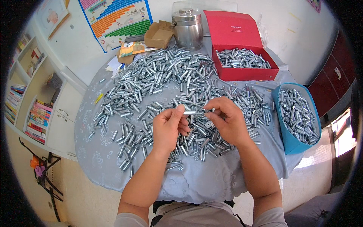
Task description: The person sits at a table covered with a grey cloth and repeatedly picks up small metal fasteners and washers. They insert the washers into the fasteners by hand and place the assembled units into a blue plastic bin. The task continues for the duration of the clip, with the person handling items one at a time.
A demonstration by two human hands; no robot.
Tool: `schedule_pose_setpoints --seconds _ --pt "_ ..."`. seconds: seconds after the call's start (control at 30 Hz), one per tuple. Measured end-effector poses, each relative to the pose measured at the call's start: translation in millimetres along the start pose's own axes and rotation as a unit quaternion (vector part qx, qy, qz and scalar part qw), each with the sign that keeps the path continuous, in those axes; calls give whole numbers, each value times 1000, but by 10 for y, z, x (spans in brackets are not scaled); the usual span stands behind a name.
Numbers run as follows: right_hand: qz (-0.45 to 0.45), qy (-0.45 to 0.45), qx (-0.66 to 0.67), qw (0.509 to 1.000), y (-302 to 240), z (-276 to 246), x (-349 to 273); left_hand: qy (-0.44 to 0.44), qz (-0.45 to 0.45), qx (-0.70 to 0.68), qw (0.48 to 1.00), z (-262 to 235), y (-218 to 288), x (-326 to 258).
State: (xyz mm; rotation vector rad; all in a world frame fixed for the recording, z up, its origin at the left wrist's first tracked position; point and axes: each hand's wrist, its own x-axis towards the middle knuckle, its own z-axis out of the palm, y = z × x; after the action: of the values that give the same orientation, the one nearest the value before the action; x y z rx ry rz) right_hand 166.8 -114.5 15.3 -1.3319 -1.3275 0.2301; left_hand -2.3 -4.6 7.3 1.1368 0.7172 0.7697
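Observation:
Over the middle of the table, my left hand [166, 128] pinches a shiny metal sleeve [190, 112] between thumb and forefinger, its free end pointing right. My right hand [228, 123] is level with it, thumb and forefinger closed together close to that end. What sits in the right fingertips is too small and covered to make out. Beneath both hands spreads a large heap of loose metal sleeves and bolts [159, 72]. Several washers [251, 113] lie by my right hand, and a single washer [180, 168] is near the front edge.
A red box [247, 74] full of metal parts stands at the back right, lid up. The blue fabric bin [289, 132] at the right edge is also full. A steel pot [188, 30] and a cardboard box [159, 36] stand behind the heap. Bookshelves [45, 87] flank the left.

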Motion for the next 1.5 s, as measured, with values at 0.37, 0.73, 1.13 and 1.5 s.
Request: schedule_pose_setpoints --seconds 0.37,0.73,1.13,1.5 --pt "-18 -21 -92 995 53 109 -27 -38 58 -34 997 60 -81 21" --pt "142 5 16 990 126 -15 -16 -36 82 23 996 36 -36 13" --pt "70 22 -69 995 159 -102 22 -27 65 110 991 56 -14 50" --pt "84 66 -79 991 10 10 39 33 104 158 981 -519 450 -327"
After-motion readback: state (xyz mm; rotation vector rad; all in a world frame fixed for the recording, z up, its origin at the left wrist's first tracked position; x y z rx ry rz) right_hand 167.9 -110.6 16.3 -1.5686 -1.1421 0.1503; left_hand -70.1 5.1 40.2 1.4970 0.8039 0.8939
